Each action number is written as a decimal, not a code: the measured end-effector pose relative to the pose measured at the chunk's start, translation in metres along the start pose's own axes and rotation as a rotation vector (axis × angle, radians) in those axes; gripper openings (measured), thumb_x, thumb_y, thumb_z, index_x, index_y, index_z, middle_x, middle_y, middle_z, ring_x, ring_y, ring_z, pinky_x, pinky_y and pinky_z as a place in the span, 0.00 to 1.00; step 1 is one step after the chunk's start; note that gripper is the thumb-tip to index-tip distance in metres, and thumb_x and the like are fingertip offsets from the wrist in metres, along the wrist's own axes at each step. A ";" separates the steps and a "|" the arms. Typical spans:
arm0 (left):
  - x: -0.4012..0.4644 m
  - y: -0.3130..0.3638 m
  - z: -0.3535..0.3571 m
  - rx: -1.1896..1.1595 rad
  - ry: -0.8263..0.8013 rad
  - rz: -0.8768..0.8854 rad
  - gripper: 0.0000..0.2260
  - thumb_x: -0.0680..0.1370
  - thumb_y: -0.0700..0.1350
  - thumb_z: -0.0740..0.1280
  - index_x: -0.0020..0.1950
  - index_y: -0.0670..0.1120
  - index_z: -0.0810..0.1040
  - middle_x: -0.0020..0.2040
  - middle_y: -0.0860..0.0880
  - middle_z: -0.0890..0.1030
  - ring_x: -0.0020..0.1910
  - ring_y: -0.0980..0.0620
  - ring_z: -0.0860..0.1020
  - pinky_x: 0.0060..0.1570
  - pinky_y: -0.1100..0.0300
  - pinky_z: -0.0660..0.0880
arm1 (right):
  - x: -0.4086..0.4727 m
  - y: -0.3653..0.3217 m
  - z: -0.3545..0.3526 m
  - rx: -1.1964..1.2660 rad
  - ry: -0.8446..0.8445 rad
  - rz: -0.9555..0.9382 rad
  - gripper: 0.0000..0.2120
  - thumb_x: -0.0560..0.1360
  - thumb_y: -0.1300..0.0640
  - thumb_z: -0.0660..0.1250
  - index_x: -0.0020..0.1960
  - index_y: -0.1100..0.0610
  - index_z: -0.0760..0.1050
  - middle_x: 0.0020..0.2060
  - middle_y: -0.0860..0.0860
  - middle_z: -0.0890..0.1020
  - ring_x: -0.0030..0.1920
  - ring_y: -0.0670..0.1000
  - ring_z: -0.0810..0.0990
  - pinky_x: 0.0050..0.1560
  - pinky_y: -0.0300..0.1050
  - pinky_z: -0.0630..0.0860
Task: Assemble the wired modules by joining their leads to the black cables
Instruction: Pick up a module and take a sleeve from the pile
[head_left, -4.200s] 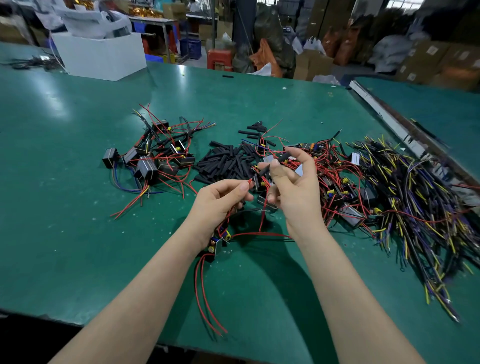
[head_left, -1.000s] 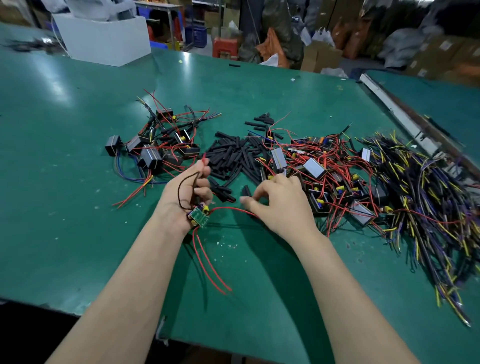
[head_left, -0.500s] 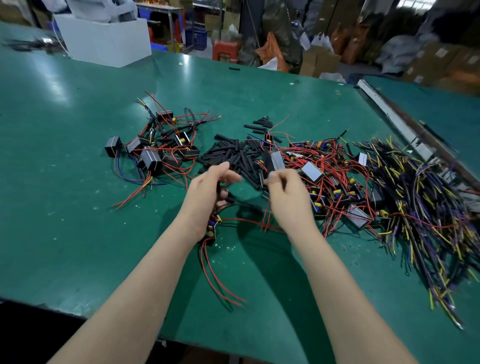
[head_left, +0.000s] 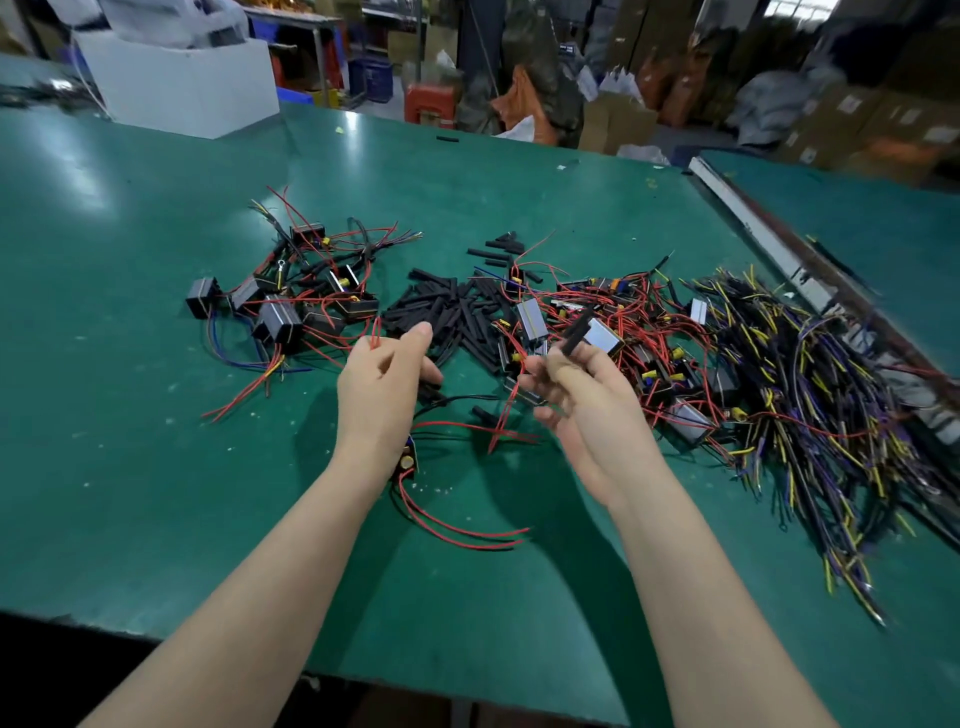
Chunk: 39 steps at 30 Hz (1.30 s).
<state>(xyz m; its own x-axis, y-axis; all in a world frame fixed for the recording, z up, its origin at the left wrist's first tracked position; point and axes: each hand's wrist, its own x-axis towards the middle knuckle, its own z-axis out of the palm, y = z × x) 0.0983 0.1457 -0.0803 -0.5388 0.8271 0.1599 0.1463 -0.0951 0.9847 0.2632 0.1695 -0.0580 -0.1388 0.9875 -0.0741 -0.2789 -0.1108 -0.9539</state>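
Since half a second ago, right hand (head_left: 576, 395) has lifted a light, limp black sleeve (head_left: 575, 332), fingers pinching its end; left hand (head_left: 379, 384) grips the module's (head_left: 408, 462) thin red leads (head_left: 375, 332) at frame centre.

left hand (head_left: 379, 384) hides module (head_left: 408, 461) body | right hand (head_left: 582, 400) blurred | cable pile (head_left: 810, 395) cut at right edge

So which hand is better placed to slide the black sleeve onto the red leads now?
The right hand, probably: it already pinches the black sleeve, raised above the table. The left hand grips the red leads with the small module hanging below its wrist, so it should only steady them.
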 end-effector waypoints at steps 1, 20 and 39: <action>0.000 0.000 0.000 0.009 0.002 0.005 0.21 0.78 0.54 0.63 0.27 0.48 0.78 0.42 0.52 0.74 0.40 0.69 0.73 0.45 0.66 0.65 | 0.001 0.002 -0.001 -0.038 0.011 0.000 0.05 0.81 0.59 0.61 0.47 0.52 0.72 0.40 0.47 0.81 0.38 0.45 0.80 0.32 0.36 0.70; -0.011 0.005 0.011 0.096 -0.359 0.177 0.06 0.75 0.48 0.70 0.42 0.60 0.81 0.46 0.48 0.72 0.39 0.60 0.71 0.40 0.72 0.67 | -0.003 0.011 0.000 -0.595 -0.227 -0.050 0.16 0.82 0.45 0.57 0.49 0.55 0.77 0.25 0.41 0.71 0.23 0.40 0.64 0.24 0.30 0.61; -0.007 0.001 0.008 0.043 -0.340 0.104 0.08 0.77 0.47 0.68 0.38 0.56 0.80 0.45 0.52 0.76 0.41 0.62 0.73 0.47 0.68 0.68 | -0.007 0.005 -0.002 -0.557 -0.318 -0.026 0.12 0.83 0.53 0.56 0.58 0.47 0.77 0.42 0.43 0.85 0.34 0.45 0.79 0.34 0.35 0.68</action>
<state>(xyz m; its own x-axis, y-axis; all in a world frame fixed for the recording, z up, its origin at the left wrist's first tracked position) 0.1090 0.1443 -0.0813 -0.2131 0.9520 0.2199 0.2242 -0.1714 0.9593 0.2649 0.1626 -0.0632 -0.4375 0.8983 -0.0410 0.2378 0.0716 -0.9687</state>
